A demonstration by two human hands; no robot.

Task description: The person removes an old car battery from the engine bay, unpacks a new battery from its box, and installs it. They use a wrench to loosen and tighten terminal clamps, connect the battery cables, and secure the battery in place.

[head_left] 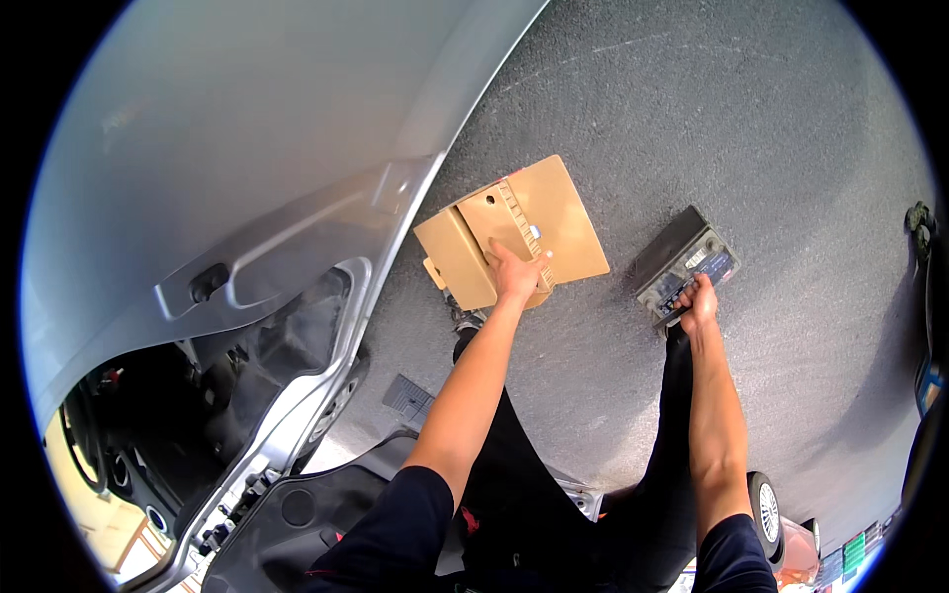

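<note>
My left hand [518, 274] grips a tan cardboard box [514, 229] with open flaps, holding it out in front of me over the asphalt. A black car battery [682, 264] with a label on top hangs from my right hand [698, 302], which holds it by its top handle. Both arms reach forward from the lower edge. My dark trousers and a shoe [469, 320] show below the box.
A silver car's raised hood [237, 148] fills the left half, with the open engine bay [247, 376] beneath it. Grey asphalt [751, 128] spreads to the right. A wheel [766, 506] shows at the lower right, and a dark object [921, 223] lies at the far right edge.
</note>
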